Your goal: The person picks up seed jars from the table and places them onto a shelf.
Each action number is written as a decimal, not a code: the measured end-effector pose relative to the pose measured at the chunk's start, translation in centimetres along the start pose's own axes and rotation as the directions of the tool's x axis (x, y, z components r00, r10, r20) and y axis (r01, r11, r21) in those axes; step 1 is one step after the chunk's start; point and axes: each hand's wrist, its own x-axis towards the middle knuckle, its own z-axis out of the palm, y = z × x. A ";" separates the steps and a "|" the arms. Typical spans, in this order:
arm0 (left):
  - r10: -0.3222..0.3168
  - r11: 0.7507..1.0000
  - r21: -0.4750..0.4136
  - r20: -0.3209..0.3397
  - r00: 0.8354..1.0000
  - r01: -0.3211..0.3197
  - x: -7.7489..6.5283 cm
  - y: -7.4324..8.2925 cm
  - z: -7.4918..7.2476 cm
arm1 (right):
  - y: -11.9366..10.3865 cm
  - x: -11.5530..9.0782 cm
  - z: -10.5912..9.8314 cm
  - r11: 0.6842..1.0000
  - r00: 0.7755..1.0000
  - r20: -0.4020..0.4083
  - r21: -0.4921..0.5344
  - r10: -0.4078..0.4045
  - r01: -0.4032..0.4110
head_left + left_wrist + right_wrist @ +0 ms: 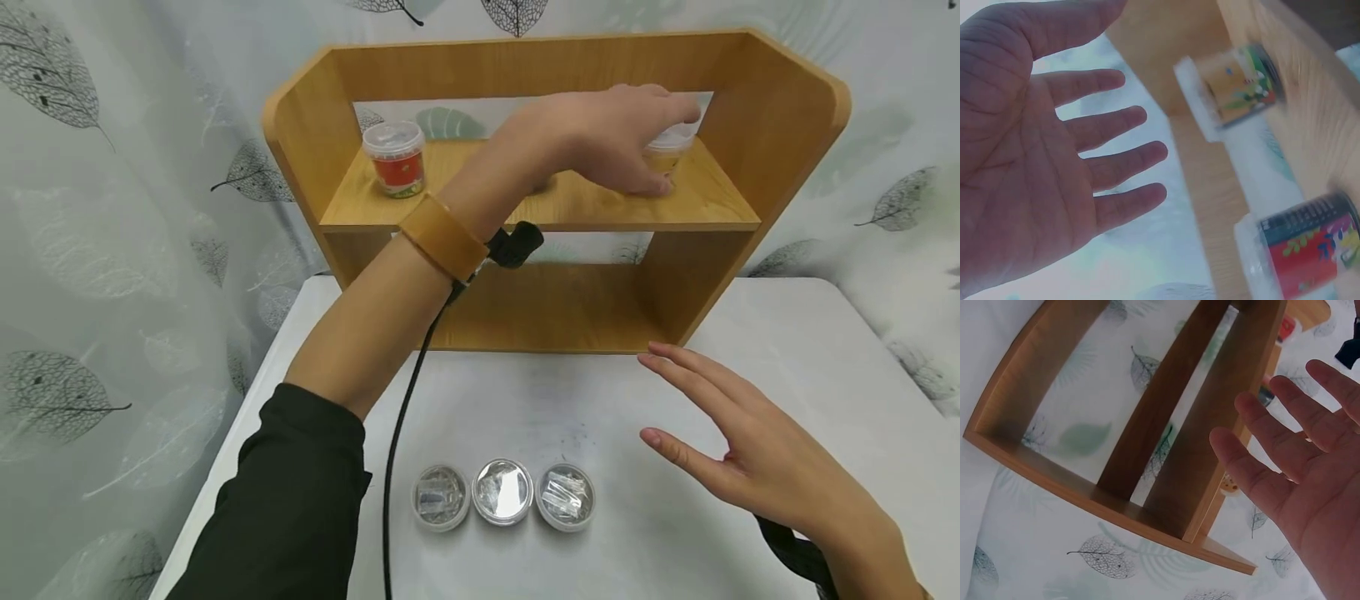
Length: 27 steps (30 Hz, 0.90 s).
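My left hand (626,142) reaches over the shelf's upper board, fingers extended and holding nothing. Just behind it is a clear-lidded jar (670,143), partly covered by the hand. In the left wrist view, the palm is spread beside a jar with a yellow-orange label (1241,90) and a jar with a red and black label (1307,250). At the upper board's left end, a red-labelled jar (397,162) stands upright. My right hand (757,442) hovers over the table's right side, fingers straight and grasping nothing; in the right wrist view it overlaps the shelf's edge.
A two-level wooden shelf (555,308) stands at the back of the white table (637,542). Three round clear-lidded containers (502,492) sit in a row near the front. A black cable (397,442) hangs from the left wrist. Leaf-patterned curtain (150,333) surrounds the table.
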 end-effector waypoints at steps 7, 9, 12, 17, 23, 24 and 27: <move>0.082 0.996 0.053 -0.145 0.986 -0.075 -6.1 0.2 2.3 | 0.4 0.4 0.2 1.000 1.000 0.001 0.011 -0.020 0.020; 0.099 0.995 0.038 -0.187 0.977 -0.093 -7.9 0.0 3.2 | 0.5 0.4 0.3 1.000 1.000 0.008 0.011 -0.014 0.014; 0.149 0.989 0.038 -0.265 0.953 -0.144 -10.2 -0.3 4.7 | 0.6 0.5 0.3 1.000 1.000 0.010 0.017 -0.017 0.017; 0.224 0.972 0.021 -0.383 0.896 -0.234 -13.5 -0.5 7.6 | 0.7 0.5 0.2 0.999 0.999 -0.016 0.018 -0.041 0.041; 0.232 0.965 -0.006 -0.445 0.865 -0.262 -16.6 -0.4 10.5 | 0.9 0.5 0.0 0.999 0.999 -0.015 0.019 -0.033 0.033; 0.218 0.967 -0.019 -0.447 0.868 -0.253 -17.0 -0.4 11.0 | 0.9 0.5 0.0 0.999 0.999 -0.014 0.018 -0.032 0.032; 0.168 0.973 -0.069 -0.433 0.886 -0.218 -18.4 -0.2 12.3 | 0.9 0.6 0.1 0.999 0.999 -0.017 0.016 -0.038 0.038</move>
